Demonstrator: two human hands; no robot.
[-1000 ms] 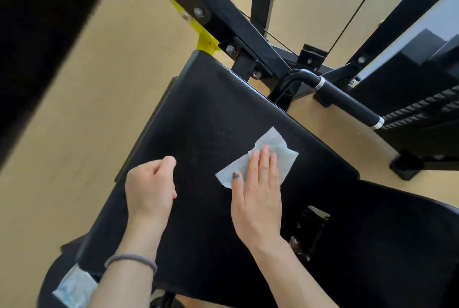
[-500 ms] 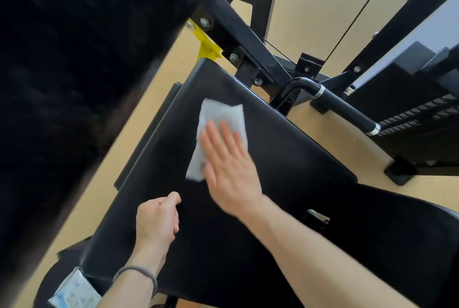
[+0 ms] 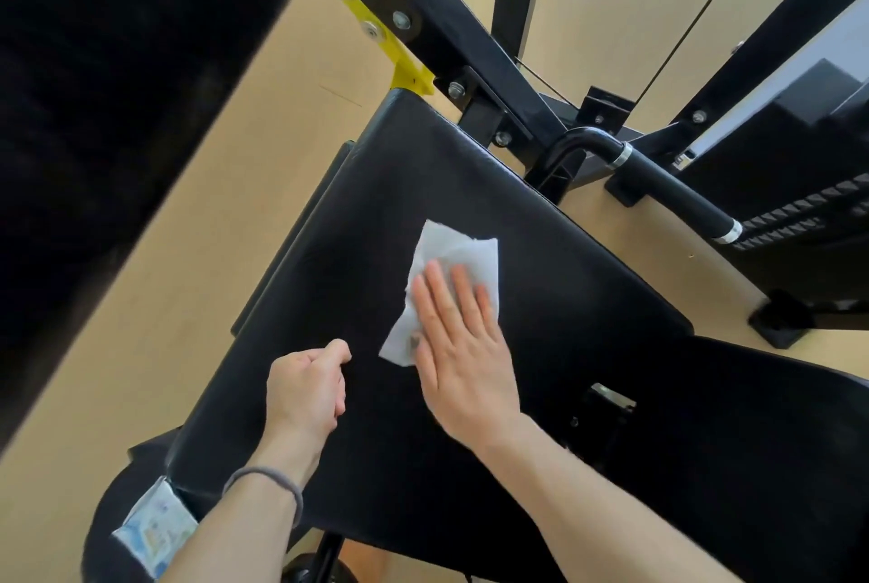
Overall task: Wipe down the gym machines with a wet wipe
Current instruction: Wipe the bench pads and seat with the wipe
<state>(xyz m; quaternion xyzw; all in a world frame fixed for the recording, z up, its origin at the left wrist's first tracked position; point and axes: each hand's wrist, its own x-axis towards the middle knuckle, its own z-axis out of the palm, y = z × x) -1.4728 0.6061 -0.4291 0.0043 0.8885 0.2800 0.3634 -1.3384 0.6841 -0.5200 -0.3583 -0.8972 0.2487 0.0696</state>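
Right hand [image 3: 463, 356] hides half the wipe [image 3: 451, 262]

White wet wipe [image 3: 454, 253] crumpled flat on black seat pad [image 3: 541, 262], mid-pad.

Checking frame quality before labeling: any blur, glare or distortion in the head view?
Head view: a dark blurred mass fills the upper left, too soft to identify; wide-angle lens bows the machine frame; even daylight, mild sheen on the black pad; right hand and wipe slightly soft, left hand sharper.
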